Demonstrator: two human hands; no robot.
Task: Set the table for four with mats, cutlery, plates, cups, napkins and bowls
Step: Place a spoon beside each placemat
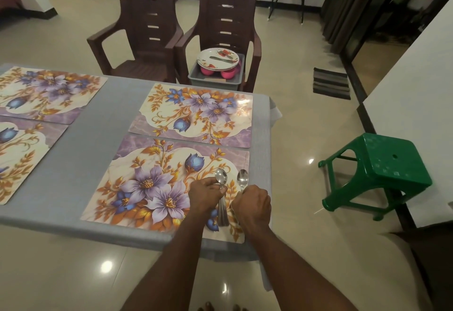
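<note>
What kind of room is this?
Probably a home dining room: a table laid with flowery mats, brown plastic chairs beside it, and plates stacked in a bin on one chair.

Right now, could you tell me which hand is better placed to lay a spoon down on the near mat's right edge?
The right hand: it holds a single spoon over the near mat by that edge, while the left hand grips a bundle of spoons further in.

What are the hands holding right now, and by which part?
Left hand grips a bundle of spoons around the handles; right hand holds a single spoon by its handle, bowl pointing away.
</note>
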